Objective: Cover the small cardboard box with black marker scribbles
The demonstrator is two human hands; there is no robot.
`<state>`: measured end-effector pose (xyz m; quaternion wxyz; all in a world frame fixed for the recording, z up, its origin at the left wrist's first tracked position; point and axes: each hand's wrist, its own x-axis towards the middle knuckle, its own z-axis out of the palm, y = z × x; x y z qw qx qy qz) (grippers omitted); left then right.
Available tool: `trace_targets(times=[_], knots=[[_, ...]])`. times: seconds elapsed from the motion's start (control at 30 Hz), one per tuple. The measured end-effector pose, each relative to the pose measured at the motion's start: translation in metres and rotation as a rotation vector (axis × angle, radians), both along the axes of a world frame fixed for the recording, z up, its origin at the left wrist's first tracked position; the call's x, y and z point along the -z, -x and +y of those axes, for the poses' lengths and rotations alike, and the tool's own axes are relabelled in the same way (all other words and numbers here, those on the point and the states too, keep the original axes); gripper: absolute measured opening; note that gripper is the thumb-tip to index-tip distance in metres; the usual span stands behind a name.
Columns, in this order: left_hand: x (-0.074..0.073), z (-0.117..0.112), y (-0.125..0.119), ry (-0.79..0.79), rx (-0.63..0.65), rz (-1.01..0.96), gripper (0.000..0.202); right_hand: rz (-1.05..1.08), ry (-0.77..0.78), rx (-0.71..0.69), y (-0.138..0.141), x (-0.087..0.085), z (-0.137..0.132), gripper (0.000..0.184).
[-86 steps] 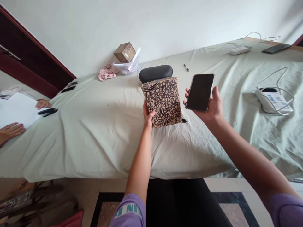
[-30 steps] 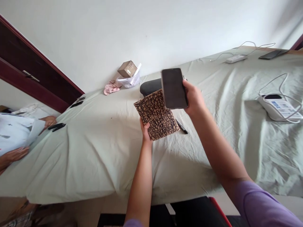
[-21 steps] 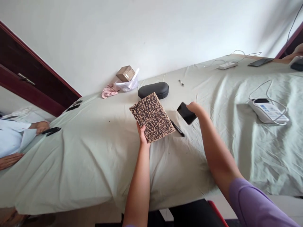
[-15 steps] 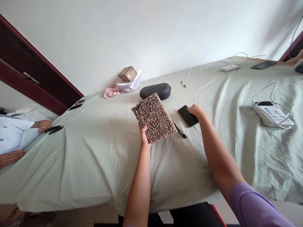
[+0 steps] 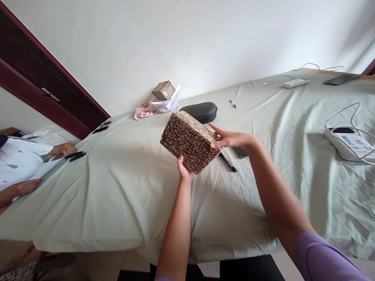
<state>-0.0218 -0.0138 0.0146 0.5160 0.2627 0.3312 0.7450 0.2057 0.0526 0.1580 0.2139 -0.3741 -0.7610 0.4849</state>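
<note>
Seen from its near edge, a wrinkled pale green cloth-covered table (image 5: 117, 203) carries a black oval zip case (image 5: 199, 112) at twelve o'clock, a black smartphone (image 5: 240, 152) and a slim black marker (image 5: 227, 162) at one, a white corded device (image 5: 348, 144) at two, and a crumpled pink cloth (image 5: 143, 113) at eleven.

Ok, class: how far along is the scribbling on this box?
Done: the visible faces of the brown box carry dense black scribbles. In hand: the left hand and right hand hold it. Left: the black marker lies on the pale green sheet; hidden faces cannot be judged.
</note>
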Motion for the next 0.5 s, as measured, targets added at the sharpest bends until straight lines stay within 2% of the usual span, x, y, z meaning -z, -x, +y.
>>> trace_targets(times=[0.07, 0.13, 0.23, 0.3, 0.37, 0.5], knots=[[-0.002, -0.001, -0.001, 0.025, -0.024, -0.091, 0.073, -0.039, -0.154, -0.074, 0.008, -0.001, -0.002, 0.142], [-0.003, -0.002, -0.001, 0.039, -0.05, -0.091, 0.079, -0.105, -0.322, -0.101, 0.012, -0.003, -0.004, 0.145], [-0.004, -0.001, 0.006, 0.014, -0.087, 0.0, 0.114, -0.246, -0.563, 0.002, 0.012, -0.012, -0.016, 0.144], [-0.004, 0.0, 0.012, -0.021, -0.155, 0.113, 0.128, -0.334, -0.692, 0.069, 0.007, -0.019, -0.027, 0.142], [-0.002, 0.003, 0.019, -0.068, -0.229, 0.232, 0.124, -0.385, -0.764, 0.064, 0.001, -0.026, -0.038, 0.141], [0.001, 0.008, 0.025, -0.132, -0.218, 0.301, 0.092, -0.391, -0.795, -0.02, -0.006, -0.031, -0.05, 0.14]])
